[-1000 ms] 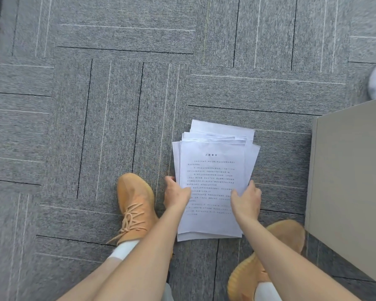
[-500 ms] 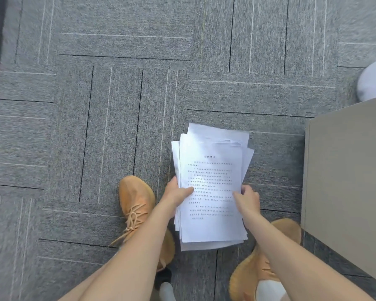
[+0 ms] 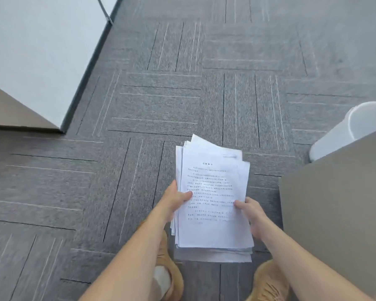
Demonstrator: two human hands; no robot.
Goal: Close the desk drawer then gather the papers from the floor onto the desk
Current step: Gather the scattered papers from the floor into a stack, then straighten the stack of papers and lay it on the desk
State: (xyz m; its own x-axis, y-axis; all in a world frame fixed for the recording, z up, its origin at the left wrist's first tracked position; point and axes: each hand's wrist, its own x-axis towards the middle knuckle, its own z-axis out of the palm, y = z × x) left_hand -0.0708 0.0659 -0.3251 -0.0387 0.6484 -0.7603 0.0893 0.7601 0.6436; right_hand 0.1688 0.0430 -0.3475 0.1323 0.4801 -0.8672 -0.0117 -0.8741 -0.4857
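A stack of white printed papers point(image 3: 213, 192) is held up off the grey carpet, in front of me at centre. My left hand point(image 3: 175, 199) grips the stack's left edge, thumb on the top sheet. On the right edge, my right hand point(image 3: 251, 211) grips the same stack, thumb on top. The sheets are slightly fanned and uneven at the far end. A beige desk surface point(image 3: 339, 213) fills the right side, just right of my right hand. No drawer is visible.
Grey carpet tiles point(image 3: 139, 105) cover the floor. A white waste bin point(image 3: 352, 129) stands beyond the desk at the right. A white panel point(image 3: 35, 51) and a beige furniture corner point(image 3: 11, 114) are at the upper left. My tan shoes point(image 3: 269, 281) are below the papers.
Both hands have lifted the paper stack off the carpet and my view has risen and tilted forward; the white panel at left and more of the bin have come into view.
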